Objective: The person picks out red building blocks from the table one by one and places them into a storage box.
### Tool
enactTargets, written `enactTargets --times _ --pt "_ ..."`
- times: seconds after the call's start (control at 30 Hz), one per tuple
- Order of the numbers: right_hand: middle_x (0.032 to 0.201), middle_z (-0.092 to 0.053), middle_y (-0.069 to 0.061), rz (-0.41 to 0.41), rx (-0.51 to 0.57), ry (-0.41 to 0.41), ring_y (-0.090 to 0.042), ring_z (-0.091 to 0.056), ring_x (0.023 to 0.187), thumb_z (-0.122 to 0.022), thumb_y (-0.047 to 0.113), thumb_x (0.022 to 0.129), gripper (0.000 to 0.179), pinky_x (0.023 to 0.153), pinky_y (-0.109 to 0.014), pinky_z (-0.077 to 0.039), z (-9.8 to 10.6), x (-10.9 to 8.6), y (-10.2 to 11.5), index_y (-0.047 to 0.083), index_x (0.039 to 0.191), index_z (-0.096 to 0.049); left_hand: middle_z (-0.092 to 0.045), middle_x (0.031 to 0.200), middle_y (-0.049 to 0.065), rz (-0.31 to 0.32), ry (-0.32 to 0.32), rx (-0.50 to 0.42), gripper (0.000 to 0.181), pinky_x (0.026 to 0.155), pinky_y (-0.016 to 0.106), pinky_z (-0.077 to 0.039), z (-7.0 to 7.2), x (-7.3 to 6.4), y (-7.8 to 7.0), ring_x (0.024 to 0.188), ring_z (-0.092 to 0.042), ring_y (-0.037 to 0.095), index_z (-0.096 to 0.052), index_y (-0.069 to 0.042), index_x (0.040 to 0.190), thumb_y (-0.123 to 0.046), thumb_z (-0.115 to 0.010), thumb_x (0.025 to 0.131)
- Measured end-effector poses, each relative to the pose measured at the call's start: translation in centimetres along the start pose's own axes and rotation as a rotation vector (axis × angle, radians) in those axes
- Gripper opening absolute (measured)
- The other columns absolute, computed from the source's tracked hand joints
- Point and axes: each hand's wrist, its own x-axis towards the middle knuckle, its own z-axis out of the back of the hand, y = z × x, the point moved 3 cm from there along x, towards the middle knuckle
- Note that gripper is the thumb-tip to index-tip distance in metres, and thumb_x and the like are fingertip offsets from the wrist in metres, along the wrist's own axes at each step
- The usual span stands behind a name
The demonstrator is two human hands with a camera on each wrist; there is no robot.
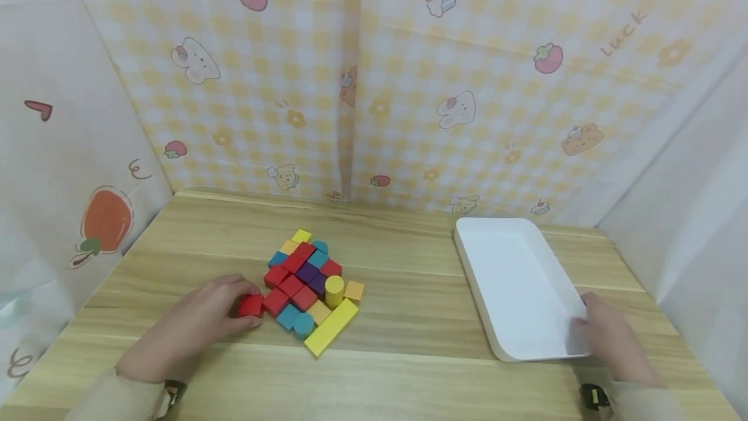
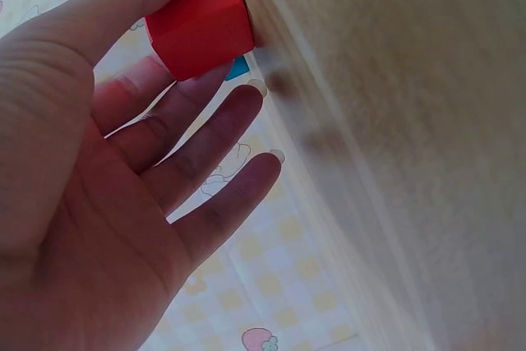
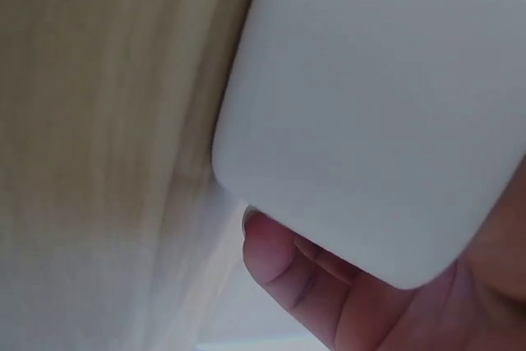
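Observation:
My left hand (image 1: 213, 310) pinches a red block (image 1: 250, 306) between thumb and fingers at the left side of a cluster of coloured blocks. In the left wrist view the thumb lies over the red block (image 2: 201, 22), while the lower fingers stretch out loosely beside it. The cluster holds several red cubes (image 1: 304, 298), purple and blue blocks, a standing yellow cylinder (image 1: 334, 291) and a long yellow block (image 1: 331, 328). To the right, my right hand (image 1: 610, 336) grips the near right edge of a white tray (image 1: 526, 284). The right wrist view has fingers curled under the tray (image 3: 370, 104).
The wooden table (image 1: 409, 369) ends at the back against a yellow checked curtain (image 1: 403, 83). Pale cloth walls stand at the left and right. A small orange block (image 1: 353, 291) lies at the cluster's right edge.

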Motion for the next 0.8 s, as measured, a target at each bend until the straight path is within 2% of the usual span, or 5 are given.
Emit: enactTargets --times 0.13,0.3,0.4,0.6,0.8 --pt "0.090 -0.063 -0.030 0.008 -0.031 0.018 -0.039 -0.063 0.080 -0.056 0.001 0.089 0.029 0.075 -0.057 -0.051 -0.1 -0.2 0.8 -0.018 0.110 -0.049 -0.061 0.087 -0.006 0.002 0.000 0.001 0.035 0.066 0.026 -0.049 0.0 0.0 -0.1 0.079 -0.052 0.011 -0.074 -0.012 0.105 -0.030 -0.087 0.077" --pt "0.102 -0.060 -0.040 -0.042 -0.068 0.105 -0.053 -0.062 0.091 -0.047 0.005 0.094 0.037 0.080 -0.062 -0.050 -0.3 -0.2 1.6 -0.021 0.120 -0.041 -0.059 0.086 -0.006 0.009 0.010 -0.001 0.034 0.066 0.026 -0.048 0.1 0.0 0.0 0.080 -0.052 0.012 -0.073 -0.013 0.103 -0.031 -0.087 0.077" --pt "0.110 -0.057 -0.044 -0.049 -0.076 0.120 -0.059 -0.059 0.099 -0.044 0.006 0.095 0.041 0.083 -0.065 -0.049 -0.4 -0.3 2.1 -0.022 0.125 -0.038 -0.059 0.086 -0.006 0.012 0.012 -0.005 0.034 0.067 0.027 -0.048 0.1 0.0 0.0 0.081 -0.052 0.012 -0.073 -0.014 0.103 -0.031 -0.087 0.077" --pt "0.088 -0.062 -0.029 0.003 -0.084 0.085 -0.042 -0.064 0.079 -0.047 0.004 0.094 0.025 0.070 -0.058 -0.051 -0.6 -0.5 3.4 -0.014 0.111 -0.044 -0.060 0.086 -0.006 0.003 0.001 -0.004 0.032 0.070 0.029 -0.049 0.1 -0.1 -0.2 0.081 -0.052 0.012 -0.073 -0.014 0.101 -0.030 -0.087 0.077" --pt "0.078 -0.062 -0.021 0.054 -0.087 0.095 -0.033 -0.063 0.070 -0.050 0.001 0.095 0.022 0.065 -0.052 -0.053 -1.2 -0.5 5.0 -0.014 0.109 -0.043 -0.060 0.086 -0.006 -0.002 0.002 -0.004 0.032 0.069 0.029 -0.049 0.1 -0.1 -0.2 0.081 -0.052 0.012 -0.073 -0.014 0.102 -0.030 -0.087 0.078"
